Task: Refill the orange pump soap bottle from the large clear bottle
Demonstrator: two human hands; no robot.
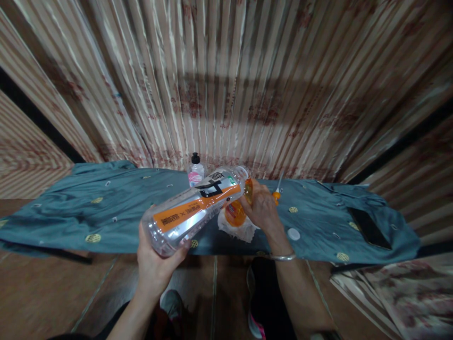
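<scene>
I see the large clear bottle (196,208) with the orange label lying nearly sideways in the air, its open mouth tipped against the mouth of a small orange bottle (236,212). My left hand (155,264) is wrapped around the big bottle's base, grasping it from below. My right hand (264,210) is closed around the small orange bottle, holding it tilted above a crumpled white cloth (238,230) on the surface (106,208), which is covered in teal fabric with small yellow patches.

A white cap (293,233) lies loose on the fabric just beside my right wrist, which wears a thin bangle (282,257). Behind the two bottles stands a small bottle with a black top and pink label (195,172). A small orange nozzle piece (276,193) rests behind my right hand. Well off to the right lies a dark phone (369,228). A striped curtain (226,80) hangs behind everything.

The risk I judge here is a spill: the two mouths meet at an angle, and the small one is narrow. If either hand wavers, liquid could run past the opening onto the cloth and fabric. The big bottle is held only at its far end, so its neck could swing. I cannot tell how much liquid it holds.
</scene>
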